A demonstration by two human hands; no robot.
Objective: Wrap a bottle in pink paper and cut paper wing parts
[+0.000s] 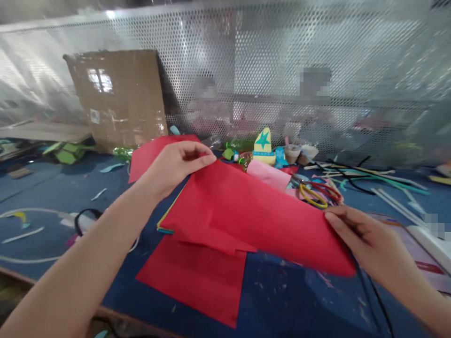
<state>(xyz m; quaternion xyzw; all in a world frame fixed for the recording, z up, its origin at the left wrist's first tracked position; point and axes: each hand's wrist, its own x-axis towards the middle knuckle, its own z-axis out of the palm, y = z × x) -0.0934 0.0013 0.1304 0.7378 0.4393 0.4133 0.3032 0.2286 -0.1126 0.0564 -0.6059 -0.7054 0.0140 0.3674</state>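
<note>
A red paper sheet (246,211) is held up over the blue table (52,188). My left hand (176,164) pinches its far left corner, fingers closed on the edge. My right hand (359,234) grips its right corner, thumb on top. Under it lies another red sheet (197,277) flat on the table, with a thin stack of coloured sheets (165,227) peeking out at its left edge. A third red sheet (148,152) lies farther back, behind my left hand.
A cardboard box (120,98) leans against the perforated metal screen (282,61) at back left. Craft bits crowd the back: a yellow shape with a teal star (263,145), pink paper (269,174), coloured rings (317,192), sticks and wires (369,180). A black cable (84,216) lies at left.
</note>
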